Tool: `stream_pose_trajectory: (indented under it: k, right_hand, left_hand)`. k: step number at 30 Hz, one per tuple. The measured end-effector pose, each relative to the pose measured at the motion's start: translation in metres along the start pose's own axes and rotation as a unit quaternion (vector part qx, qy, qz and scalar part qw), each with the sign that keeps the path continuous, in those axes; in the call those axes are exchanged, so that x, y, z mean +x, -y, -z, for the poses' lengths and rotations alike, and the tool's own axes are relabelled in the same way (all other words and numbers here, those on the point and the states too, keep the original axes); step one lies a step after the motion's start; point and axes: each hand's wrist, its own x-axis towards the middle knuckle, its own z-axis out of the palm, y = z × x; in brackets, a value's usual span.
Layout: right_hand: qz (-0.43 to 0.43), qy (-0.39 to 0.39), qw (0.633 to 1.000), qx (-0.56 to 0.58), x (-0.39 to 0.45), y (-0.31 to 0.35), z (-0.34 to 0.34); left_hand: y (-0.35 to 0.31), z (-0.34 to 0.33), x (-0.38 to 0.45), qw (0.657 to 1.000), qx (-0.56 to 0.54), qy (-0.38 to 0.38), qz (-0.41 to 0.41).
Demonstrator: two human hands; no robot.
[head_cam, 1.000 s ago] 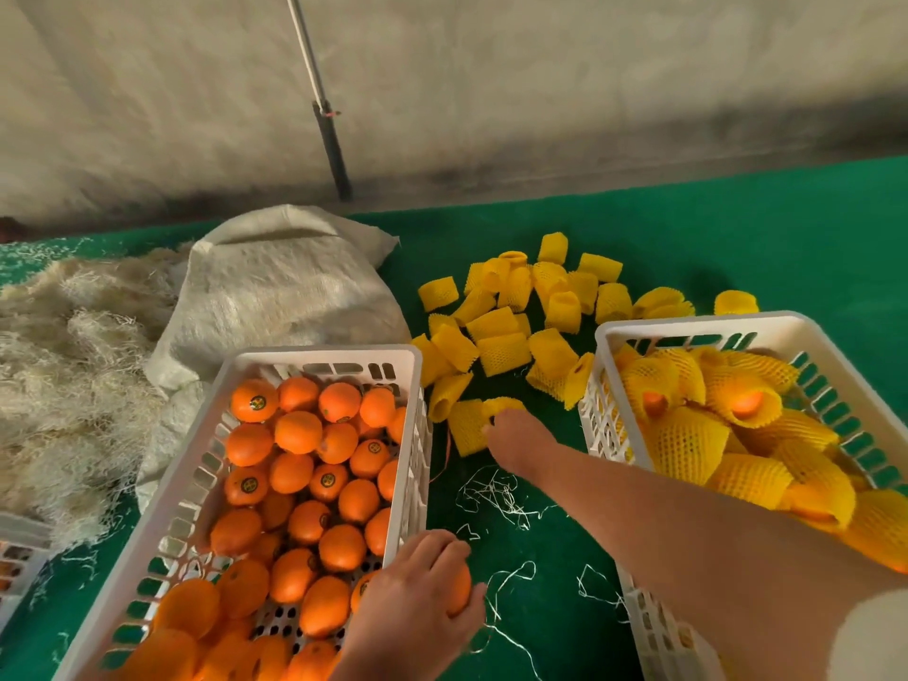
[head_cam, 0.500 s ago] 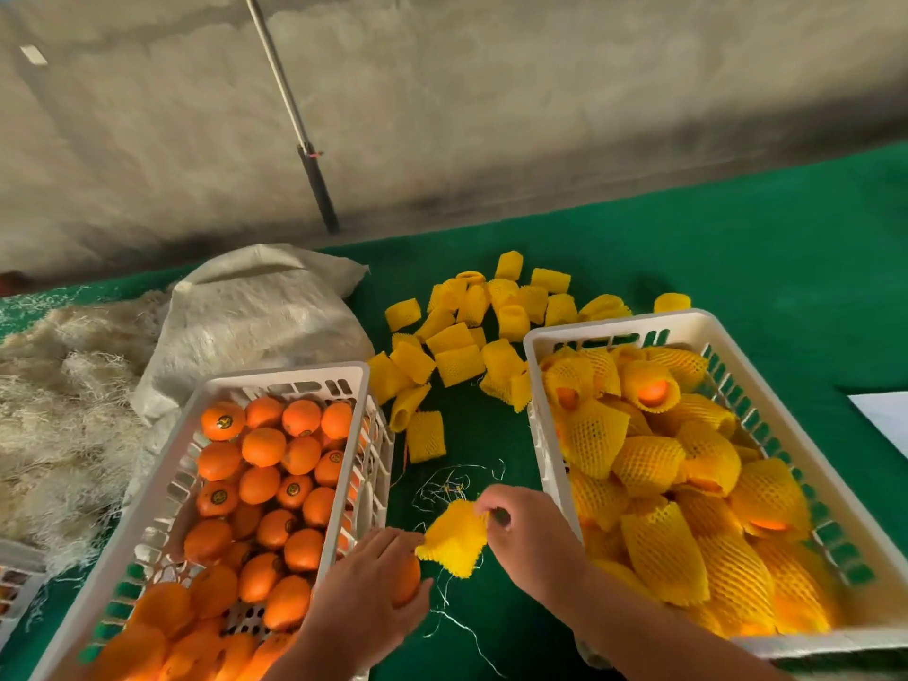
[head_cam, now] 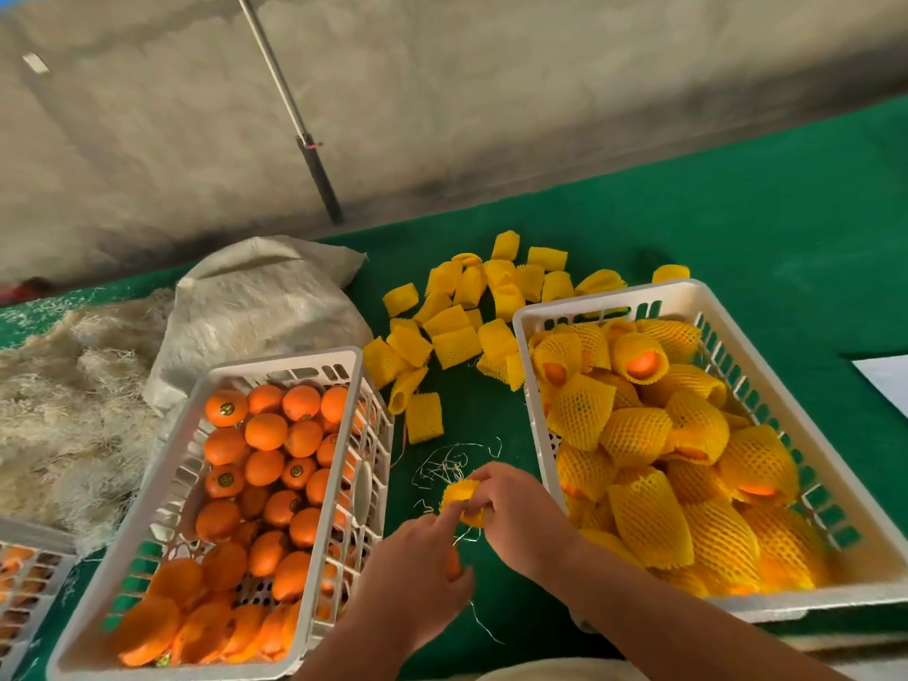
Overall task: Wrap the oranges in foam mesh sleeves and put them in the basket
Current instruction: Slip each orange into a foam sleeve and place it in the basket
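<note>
My left hand (head_cam: 417, 572) cups a bare orange (head_cam: 453, 565), mostly hidden in the palm, and its fingertips touch a yellow foam mesh sleeve (head_cam: 462, 498). My right hand (head_cam: 516, 513) pinches that sleeve between the two baskets. The left white basket (head_cam: 290, 371) holds several bare oranges (head_cam: 265, 430). The right white basket (head_cam: 609, 299) holds several oranges wrapped in yellow sleeves (head_cam: 638, 435). A heap of loose empty sleeves (head_cam: 467, 312) lies on the green table beyond my hands.
A white woven sack (head_cam: 260, 307) and a pile of pale fibre (head_cam: 64, 395) lie at the left. Part of another basket (head_cam: 29, 582) shows at the left edge. A pole (head_cam: 295, 115) leans on the grey wall. White paper (head_cam: 884, 380) lies at the right edge.
My right hand took a sleeve from the heap and brought it back to the centre. My left hand carried an orange out of the left basket and now meets the sleeve.
</note>
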Motion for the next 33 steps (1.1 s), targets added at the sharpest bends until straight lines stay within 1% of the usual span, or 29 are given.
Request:
stream_pose_trajectory:
  k: [3, 5, 7, 9, 10, 12, 13, 14, 15, 17, 19, 22, 23, 25, 26, 27, 28, 29, 30, 32, 33]
  right_hand:
    - [0.017, 0.005, 1.000, -0.012, 0.000, 0.000, -0.005]
    - [0.029, 0.011, 0.999, -0.032, 0.002, -0.003, -0.010]
    - [0.041, 0.032, 0.997, -0.065, 0.004, -0.006, -0.014]
    - [0.016, 0.075, 0.995, -0.062, 0.003, -0.003, -0.013]
    - [-0.012, 0.087, 0.995, -0.044, 0.003, -0.001, -0.013]
    - [-0.020, 0.064, 0.996, -0.059, 0.001, 0.001, -0.014]
    - [-0.027, 0.022, 0.997, -0.066, 0.002, 0.002, -0.013]
    - [-0.038, -0.007, 0.996, -0.078, 0.004, 0.001, -0.013]
    - [-0.060, -0.029, 0.996, -0.064, 0.005, 0.001, -0.013]
    - [-0.096, -0.030, 0.995, -0.027, 0.008, 0.002, -0.011]
    - [-0.099, -0.009, 0.995, -0.015, 0.010, 0.000, -0.010]
    - [-0.080, 0.005, 0.996, -0.040, 0.009, -0.003, -0.011]
    - [-0.069, 0.006, 0.996, -0.047, 0.008, -0.003, -0.011]
    - [-0.048, 0.008, 0.997, -0.056, 0.007, -0.001, -0.014]
    - [-0.040, 0.008, 0.997, -0.060, 0.006, -0.001, -0.016]
    - [-0.033, 0.007, 0.998, -0.062, 0.006, 0.000, -0.017]
    - [-0.026, 0.009, 0.998, -0.059, 0.005, 0.001, -0.018]
    - [-0.021, 0.012, 0.998, -0.055, 0.004, 0.001, -0.019]
    - [-0.014, 0.013, 0.999, -0.049, 0.002, 0.002, -0.020]
    - [-0.005, 0.014, 0.999, -0.037, -0.001, 0.004, -0.021]
    - [0.000, 0.015, 0.999, -0.033, -0.003, 0.005, -0.021]
  left_hand:
    - [-0.003, -0.004, 0.000, 0.999, 0.028, 0.032, 0.024]
    - [-0.005, -0.004, 0.002, 0.998, 0.039, 0.029, 0.031]
    - [-0.008, -0.001, 0.004, 0.998, 0.058, 0.022, 0.020]
    - [-0.010, -0.001, 0.005, 0.997, 0.074, 0.021, -0.002]
    - [-0.011, 0.000, 0.005, 0.996, 0.083, 0.022, -0.014]
    - [-0.012, 0.002, 0.004, 0.994, 0.103, 0.024, -0.030]
    - [-0.012, 0.003, 0.003, 0.993, 0.111, 0.025, -0.035]
    - [-0.012, 0.004, 0.003, 0.992, 0.117, 0.026, -0.038]
    - [-0.011, 0.004, 0.001, 0.991, 0.123, 0.026, -0.039]
    - [-0.008, 0.005, -0.004, 0.991, 0.127, 0.027, -0.034]
    - [-0.003, 0.006, -0.009, 0.992, 0.123, 0.019, -0.015]
    - [0.005, 0.013, -0.011, 0.995, 0.083, 0.018, 0.051]
    - [0.007, 0.016, -0.010, 0.996, 0.050, 0.023, 0.077]
    - [0.010, 0.023, -0.005, 0.988, -0.057, 0.043, 0.134]
    - [0.010, 0.027, 0.000, 0.973, -0.132, 0.064, 0.177]
    - [0.010, 0.032, 0.005, 0.945, -0.215, 0.091, 0.231]
    - [0.009, 0.037, 0.011, 0.903, -0.297, 0.117, 0.289]
    - [0.008, 0.040, 0.015, 0.854, -0.367, 0.136, 0.342]
    - [0.008, 0.043, 0.018, 0.808, -0.423, 0.144, 0.384]
    - [0.010, 0.043, 0.019, 0.722, -0.524, 0.130, 0.432]
    - [0.010, 0.042, 0.018, 0.685, -0.569, 0.119, 0.440]
